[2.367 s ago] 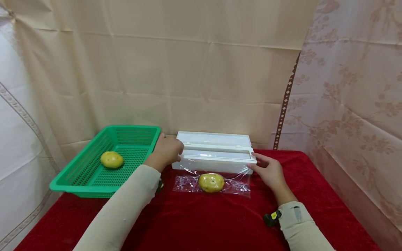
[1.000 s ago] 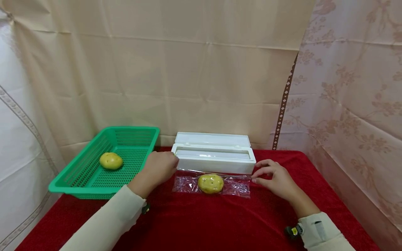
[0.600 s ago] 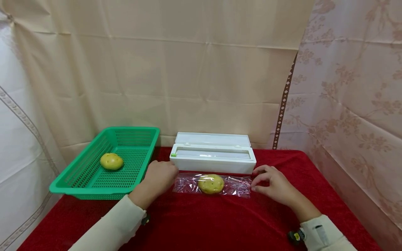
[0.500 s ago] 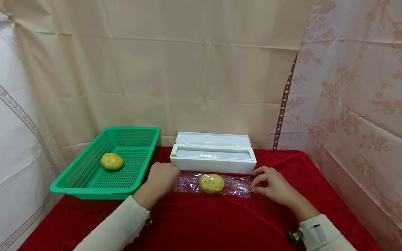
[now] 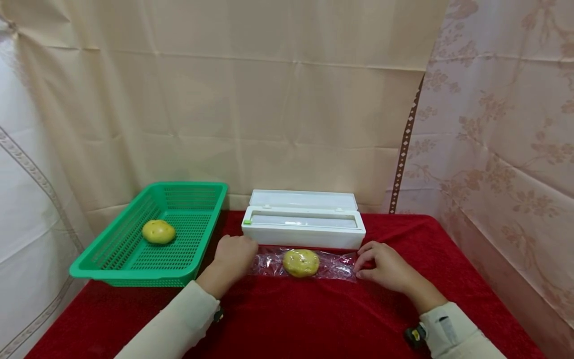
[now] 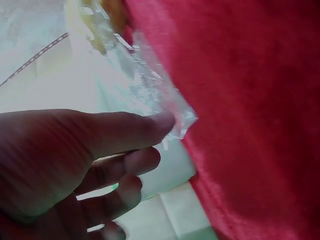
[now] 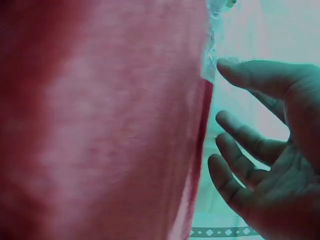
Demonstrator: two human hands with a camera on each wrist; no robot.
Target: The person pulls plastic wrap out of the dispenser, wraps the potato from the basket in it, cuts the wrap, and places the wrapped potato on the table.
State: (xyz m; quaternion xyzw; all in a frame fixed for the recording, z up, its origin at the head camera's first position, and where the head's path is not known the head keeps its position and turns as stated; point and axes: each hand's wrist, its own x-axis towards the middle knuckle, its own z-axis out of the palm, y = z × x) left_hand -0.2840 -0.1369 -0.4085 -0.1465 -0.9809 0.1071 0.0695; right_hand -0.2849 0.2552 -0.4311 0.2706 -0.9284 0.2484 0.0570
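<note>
A potato (image 5: 301, 263) lies under clear plastic wrap (image 5: 334, 265) on the red cloth, in front of a white plastic wrap dispenser (image 5: 302, 235) whose lid stands raised. My left hand (image 5: 235, 253) is at the wrap's left end. In the left wrist view, the thumb (image 6: 162, 124) and forefinger pinch a corner of the wrap (image 6: 145, 85), other fingers loosely bent. At the right end, my right hand (image 5: 385, 267) pinches the wrap's edge between thumb (image 7: 235, 70) and forefinger. That forefinger is mostly hidden behind the thumb in the right wrist view.
A green basket (image 5: 130, 273) stands at the left with another potato (image 5: 159, 232) inside. A small green slider (image 5: 247, 222) sits at the left end of the dispenser's front. Beige curtains (image 5: 269, 109) hang behind the table covered in red cloth (image 5: 314, 319).
Both hands have left the dispenser's ends and come down toward me to the wrap's two ends. The wrap, which reached up to the dispenser before, now lies separate from it.
</note>
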